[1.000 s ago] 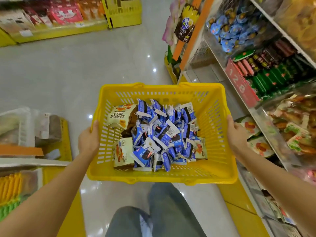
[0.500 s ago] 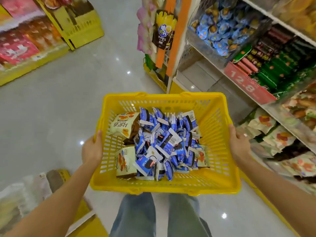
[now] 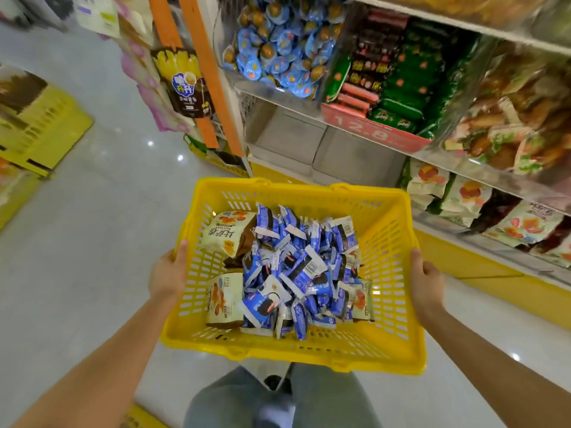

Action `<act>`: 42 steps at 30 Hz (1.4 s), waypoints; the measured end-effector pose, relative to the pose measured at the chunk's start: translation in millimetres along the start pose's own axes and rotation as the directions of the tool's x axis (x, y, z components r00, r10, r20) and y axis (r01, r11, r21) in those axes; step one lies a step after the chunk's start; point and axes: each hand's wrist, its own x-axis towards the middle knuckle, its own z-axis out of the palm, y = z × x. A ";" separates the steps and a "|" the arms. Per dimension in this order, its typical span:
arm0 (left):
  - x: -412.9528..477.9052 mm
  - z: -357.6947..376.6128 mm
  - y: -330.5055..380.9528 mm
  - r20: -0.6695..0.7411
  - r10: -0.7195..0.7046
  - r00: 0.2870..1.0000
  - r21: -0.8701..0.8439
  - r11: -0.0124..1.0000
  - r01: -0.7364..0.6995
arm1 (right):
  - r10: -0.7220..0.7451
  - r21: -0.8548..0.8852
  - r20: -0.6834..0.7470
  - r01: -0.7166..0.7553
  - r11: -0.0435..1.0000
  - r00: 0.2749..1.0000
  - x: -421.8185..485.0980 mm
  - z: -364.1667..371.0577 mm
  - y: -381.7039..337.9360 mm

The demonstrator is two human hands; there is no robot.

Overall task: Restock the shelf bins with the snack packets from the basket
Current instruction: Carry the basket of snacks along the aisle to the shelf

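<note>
A shop aisle, snack-filled shelf bins point(image 3: 278, 47), red price sign point(image 3: 370, 132) seemingly reading 12.8, hanging packets point(image 3: 187, 84)

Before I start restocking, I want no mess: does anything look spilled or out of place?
Nothing stands out: the small blue snack packets lie jumbled but all inside the yellow plastic basket.

The basket point(image 3: 392, 242) is open on top, its snack packets point(image 3: 296, 267) reachable from above. Just past its far rim, the lower shelf's pale bins point(image 3: 290, 137) gape open at the front. A bin full of blue wrappers point(image 3: 278, 44) and a red price sign point(image 3: 374, 131) overhang them. Leftward the floor point(image 3: 92, 242) lies open up to yellow crates point(image 3: 37, 125). An orange post point(image 3: 214, 88) edges the shelf's left.
</note>
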 end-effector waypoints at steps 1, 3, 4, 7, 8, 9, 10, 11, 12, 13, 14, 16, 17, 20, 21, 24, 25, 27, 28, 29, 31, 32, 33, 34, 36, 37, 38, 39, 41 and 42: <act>5.6 5.6 10.5 0.012 0.016 1.000 0.008 1.000 -0.016 | 0.022 0.019 -0.005 -0.022 1.000 1.000 5.5 -1.6 2.2; 17.5 15.6 29.3 0.037 0.035 0.999 0.025 0.999 -0.036 | 0.068 0.031 -0.021 -0.068 0.997 0.997 13.2 -4.5 6.7; 22.9 19.7 38.0 0.053 0.042 0.998 0.038 0.998 -0.044 | 0.093 0.031 -0.032 -0.092 0.995 0.995 15.7 -5.3 9.1; 38.4 31.6 55.6 0.103 0.077 0.992 0.049 0.995 -0.083 | 0.139 0.041 -0.067 -0.136 0.990 0.988 20.9 -5.8 13.2; 45.4 35.8 59.4 0.114 0.089 0.989 0.059 0.994 -0.096 | 0.149 0.043 -0.086 -0.146 0.988 0.985 21.9 -4.2 13.1; 52.8 39.7 62.0 0.124 0.103 0.987 0.070 0.991 -0.112 | 0.161 0.044 -0.102 -0.157 0.987 0.982 22.4 -1.8 12.9; 60.4 43.3 63.7 0.136 0.115 0.984 0.076 0.989 -0.126 | 0.170 0.050 -0.114 -0.166 0.985 0.979 23.0 1.4 13.1; 68.0 46.6 64.5 0.149 0.125 0.981 0.079 0.987 -0.138 | 0.178 0.060 -0.122 -0.172 0.983 0.976 23.5 5.2 13.1; 75.8 49.1 64.9 0.165 0.128 0.978 0.090 0.985 -0.144 | 0.187 0.070 -0.131 -0.179 0.981 0.974 23.2 9.5 12.8; 84.2 51.7 64.7 0.179 0.129 0.975 0.108 0.983 -0.150 | 0.193 0.079 -0.142 -0.184 0.980 0.971 23.0 14.8 12.5; 93.7 54.6 63.4 0.195 0.129 0.972 0.125 0.980 -0.155 | 0.199 0.089 -0.153 -0.187 0.978 0.968 23.0 21.2 12.8; 113.5 62.0 59.9 0.227 0.138 0.964 0.137 0.976 -0.172 | 0.210 0.103 -0.184 -0.194 0.976 0.960 23.0 36.8 14.9; 123.0 66.5 57.7 0.240 0.142 0.960 0.131 0.975 -0.177 | 0.211 0.102 -0.201 -0.194 0.976 0.957 23.6 45.8 16.4; 154.0 83.5 46.9 0.269 0.144 0.952 0.114 0.977 -0.180 | 0.209 0.103 -0.236 -0.190 0.976 0.949 28.7 76.3 21.2; 164.7 90.4 42.1 0.284 0.139 0.949 0.111 0.978 -0.177 | 0.214 0.102 -0.243 -0.195 0.976 0.946 30.9 87.5 24.0; 196.7 114.3 25.2 0.328 0.130 0.936 0.103 0.980 -0.172 | 0.222 0.086 -0.269 -0.206 0.975 0.937 41.3 122.5 34.9; 206.2 123.3 18.2 0.340 0.140 0.930 0.119 0.975 -0.190 | 0.219 0.065 -0.279 -0.209 0.976 0.935 45.8 133.6 38.9; 223.2 139.8 1.1 0.360 0.146 0.922 0.149 0.966 -0.211 | 0.209 0.033 -0.290 -0.208 0.978 0.934 54.8 156.6 49.4; 231.8 148.4 -7.9 0.368 0.144 0.919 0.153 0.965 -0.213 | 0.207 0.034 -0.287 -0.206 0.978 0.935 60.0 168.2 55.8; 240.9 157.4 -17.4 0.378 0.143 0.915 0.157 0.964 -0.215 | 0.204 0.035 -0.282 -0.202 0.979 0.937 65.5 179.8 62.7; 258.1 175.3 -36.2 0.398 0.136 0.907 0.173 0.960 -0.220 | 0.193 0.032 -0.278 -0.192 0.981 0.941 78.0 202.7 76.8; 265.4 184.9 -45.5 0.405 0.131 0.905 0.181 0.959 -0.220 | 0.190 0.034 -0.271 -0.187 0.982 0.944 85.5 213.7 83.9; 272.2 194.7 -54.4 0.410 0.126 0.903 0.187 0.958 -0.218 | 0.187 0.034 -0.264 -0.185 0.982 0.946 93.0 224.4 90.6; 278.4 204.6 -62.6 0.412 0.122 0.903 0.194 0.957 -0.217 | 0.184 0.029 -0.261 -0.183 0.983 0.948 100.4 234.8 96.9; 289.4 224.5 -77.8 0.409 0.114 0.905 0.201 0.956 -0.212 | 0.169 0.009 -0.266 -0.173 0.985 0.949 114.4 254.6 109.7; 294.6 234.7 -85.7 0.408 0.113 0.906 0.198 0.958 -0.208 | 0.161 -0.004 -0.269 -0.168 0.986 0.950 121.0 263.9 116.6; 299.3 245.4 -93.7 0.407 0.113 0.907 0.192 0.960 -0.206 | 0.158 -0.015 -0.270 -0.168 0.986 0.950 128.1 273.2 124.0; 303.7 255.8 -101.2 0.401 0.120 0.908 0.183 0.961 -0.208 | 0.160 -0.025 -0.268 -0.173 0.985 0.950 135.3 281.7 132.0; 311.4 276.1 -115.0 0.363 0.153 0.919 0.143 0.966 -0.218 | 0.168 -0.046 -0.257 -0.186 0.981 0.952 150.0 297.2 147.8; 314.3 285.7 -120.9 0.335 0.171 0.927 0.113 0.969 -0.220 | 0.172 -0.056 -0.253 -0.192 0.980 0.952 156.8 304.0 155.6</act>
